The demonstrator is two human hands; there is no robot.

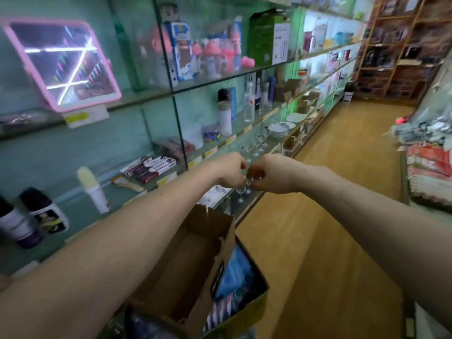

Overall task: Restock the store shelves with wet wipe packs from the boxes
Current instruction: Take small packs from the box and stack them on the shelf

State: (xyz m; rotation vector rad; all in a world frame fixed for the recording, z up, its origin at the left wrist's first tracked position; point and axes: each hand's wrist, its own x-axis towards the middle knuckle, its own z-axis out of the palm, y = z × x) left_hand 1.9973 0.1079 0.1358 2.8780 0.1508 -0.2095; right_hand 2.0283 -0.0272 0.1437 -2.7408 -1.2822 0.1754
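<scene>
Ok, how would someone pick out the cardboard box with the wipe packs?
Find the long wall of glass shelves on the left. At its foot, nearest the camera, stands an open brown cardboard box. Its raised flap and blue packs inside mark it out.

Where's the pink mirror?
The pink mirror sits at the head view's upper left on a glass shelf, above the roll-on bottles, left of the baby bottles.
</scene>
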